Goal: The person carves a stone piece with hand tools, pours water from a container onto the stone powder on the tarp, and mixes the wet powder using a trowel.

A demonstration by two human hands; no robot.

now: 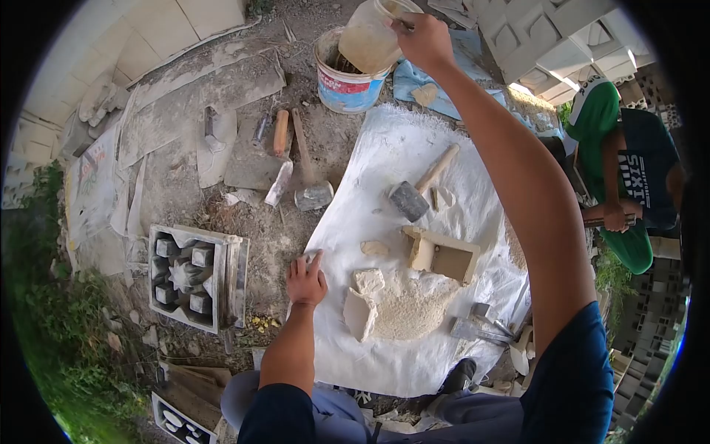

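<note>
My right hand (427, 44) is closed on the rim of a cloudy plastic jug (368, 46), which is tilted over a paint bucket (350, 90) with a red and blue label. Part of the bucket's inside is hidden by the jug. My left hand (306, 283) lies with fingers apart on the left edge of a white woven sheet (347, 214), holding nothing. Right of it on the sheet are a heap of pale granules (414, 307), broken pale pieces (360, 314), a hollow cast block (444, 255) and a mallet (408, 200) with a wooden handle.
A metal mould (194, 277) stands on the dirt at left. Between it and the bucket lie a trowel (279, 183) and a hammer (313, 196). Metal tools (481, 327) rest near my feet. Another person (636, 170) is at right, near stacked blocks (555, 37).
</note>
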